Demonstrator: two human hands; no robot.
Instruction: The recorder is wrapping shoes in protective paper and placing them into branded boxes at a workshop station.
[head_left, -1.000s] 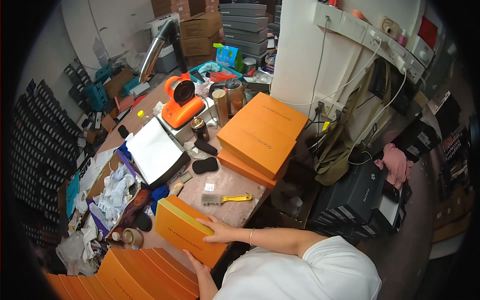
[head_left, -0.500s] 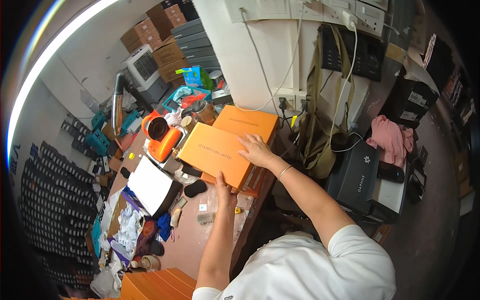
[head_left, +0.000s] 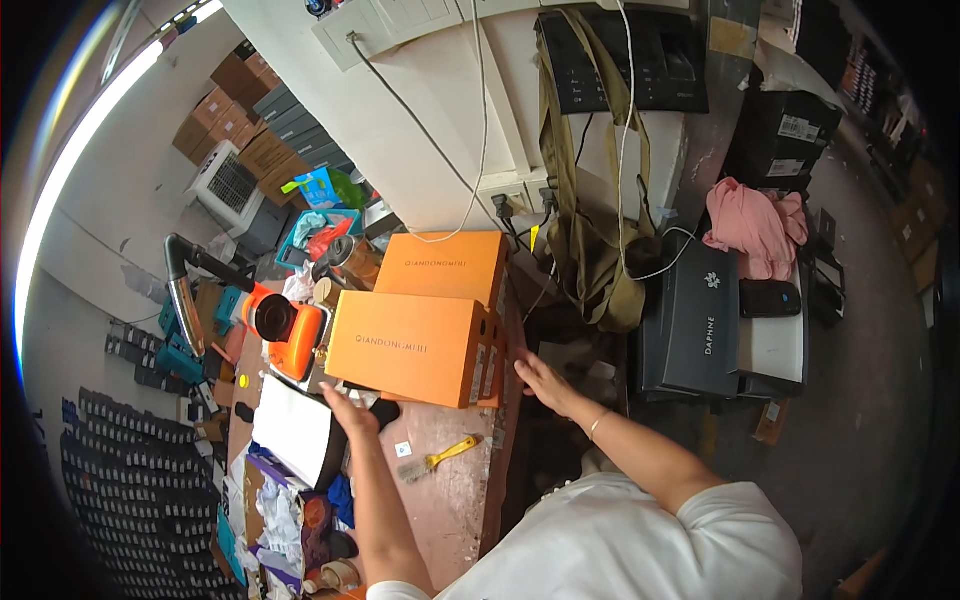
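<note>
An orange lidded box [head_left: 400, 348] lies at the front of a stack on the bench. Another orange box [head_left: 445, 262] stands just behind it. My left hand [head_left: 352, 412] is beside the near left corner of the front box, fingers apart and holding nothing; I cannot tell whether a fingertip touches the box. To the right of the stack, past the bench edge, my right hand [head_left: 545, 385] is open and empty, its fingers stretched toward the boxes. A bracelet [head_left: 598, 425] circles my right wrist.
A yellow-handled brush [head_left: 440, 458] lies on the bench [head_left: 455, 515]. An orange hot-air blower [head_left: 295, 335] and an open white-lined box [head_left: 292, 425] stand left of the stack. A green bag [head_left: 600, 270] hangs by the wall; a dark shoebox [head_left: 690, 320] sits at right.
Both hands have come off the front orange box: the left drew back to its near left corner, the right dropped to its right side. The view has shifted, and the box sits squarer on the stack.
</note>
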